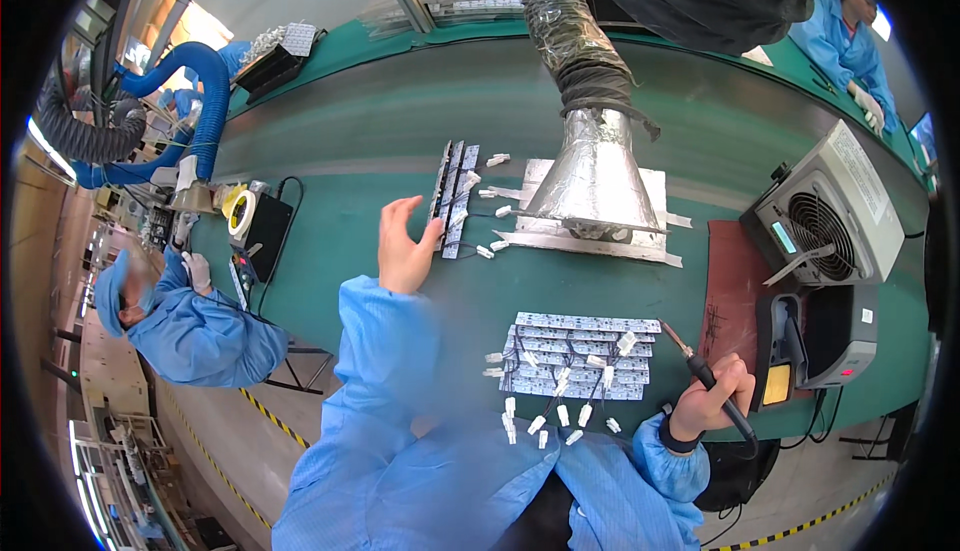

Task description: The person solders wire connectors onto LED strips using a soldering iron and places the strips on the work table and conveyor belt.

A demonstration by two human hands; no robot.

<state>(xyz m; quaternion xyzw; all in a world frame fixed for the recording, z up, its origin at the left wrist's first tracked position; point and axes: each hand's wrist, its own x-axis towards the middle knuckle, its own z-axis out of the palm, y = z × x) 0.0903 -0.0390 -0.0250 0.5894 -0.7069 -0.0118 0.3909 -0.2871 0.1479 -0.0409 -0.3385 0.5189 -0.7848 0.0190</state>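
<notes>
My left hand (pixel 405 246) is raised over the green bench, fingers spread and empty, its fingertips close to a stack of narrow circuit strips (pixel 452 196) with white connectors. A soldering iron (pixel 700 371) sits in my right hand (pixel 712 398), its tip pointing up and left toward a pile of white circuit boards (pixel 575 356) with wired white plugs lying near the bench's front edge. Both my sleeves are blue.
A foil-wrapped fume hood (pixel 597 176) on a ribbed hose hangs over a foil-taped mat. A soldering station with its holder (pixel 815 336) and a grey fan unit (pixel 825 216) stand at the right. Another person in blue (pixel 190 331) works at the left, one more (pixel 850 41) at the far right.
</notes>
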